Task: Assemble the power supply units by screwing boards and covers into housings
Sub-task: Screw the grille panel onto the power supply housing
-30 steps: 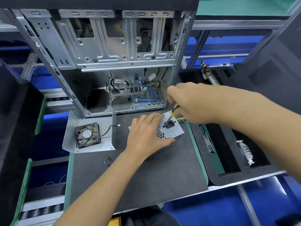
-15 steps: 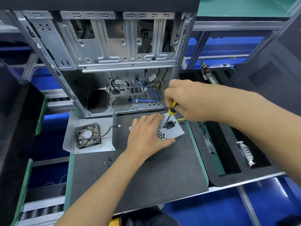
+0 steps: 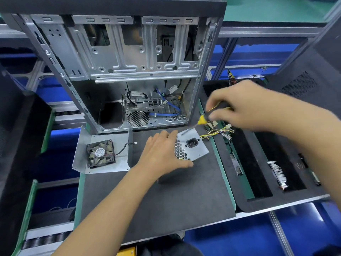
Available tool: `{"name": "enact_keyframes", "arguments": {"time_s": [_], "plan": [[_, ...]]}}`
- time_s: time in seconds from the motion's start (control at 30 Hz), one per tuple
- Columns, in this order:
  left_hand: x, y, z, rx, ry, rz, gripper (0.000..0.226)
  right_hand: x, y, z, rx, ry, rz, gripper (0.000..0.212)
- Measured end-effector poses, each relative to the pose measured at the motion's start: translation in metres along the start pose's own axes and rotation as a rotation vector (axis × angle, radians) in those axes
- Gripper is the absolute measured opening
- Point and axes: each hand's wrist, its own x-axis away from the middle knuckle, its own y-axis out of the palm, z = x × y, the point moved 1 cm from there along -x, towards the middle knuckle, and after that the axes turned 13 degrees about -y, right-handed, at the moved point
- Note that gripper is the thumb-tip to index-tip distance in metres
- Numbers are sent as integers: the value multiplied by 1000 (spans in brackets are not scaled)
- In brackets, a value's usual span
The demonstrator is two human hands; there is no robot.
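- The open computer case [image 3: 118,71] stands at the back of the grey mat [image 3: 166,196]; inside its lower bay lie blue cables [image 3: 169,106], black leads and a perforated vent panel [image 3: 138,118].
- A bent metal cover [image 3: 103,163] lies flat at the mat's left edge, just in front of the case, and carries a black fan [image 3: 101,153] whose lead trails off to the right.
- The power supply unit [image 3: 191,146] sits on the mat just in front of the case's right corner, its socket face turned up; a bundle of yellow and black wires [image 3: 219,131] spills from its far right side.
- The left hand [image 3: 162,154] lies flat on the unit's left part with fingers straight, thumb along the near edge, pressing it down.
- The right hand [image 3: 239,106] curls round the handle of a yellow and black screwdriver [image 3: 201,121]; the shaft slants down to the unit's far top edge, the tip blurred, so contact with a screw cannot be told.
- A black foam tray [image 3: 245,196] to the right holds a finned part [image 3: 276,172] in one recess and a narrow dark part [image 3: 236,163] in another; what they are is hard to make out.
- The left hand hides much of the unit's perforated grille, and the right forearm covers part of the tray.
- A dark panel at the left edge is cut off by the frame.
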Motion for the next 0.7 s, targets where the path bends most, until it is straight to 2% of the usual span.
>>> {"name": "enact_keyframes", "arguments": {"time_s": [0.07,0.13,0.23,0.3,0.4,0.47,0.53,0.63,0.7], "plan": [[8,0,9,-26,19,46,108,19,1,30,-116,110,266,5],[20,9,19,-158,84,175,102,39,26,57,-314,284,506,5],[28,24,19,-240,195,433,63,59,97,78,-575,488,659,10],[26,35,7,-218,247,497,46,70,150,77,-744,604,702,18],[27,54,-7,-260,255,488,37,87,221,68,-881,752,738,15],[31,68,-12,-245,280,474,37,90,256,59,-859,823,708,8],[35,77,-13,-207,298,464,40,86,277,51,-803,844,684,10],[36,83,-12,-162,275,436,38,71,290,45,-694,774,658,15],[37,80,-13,-123,298,383,36,60,293,42,-590,708,578,14]]}}
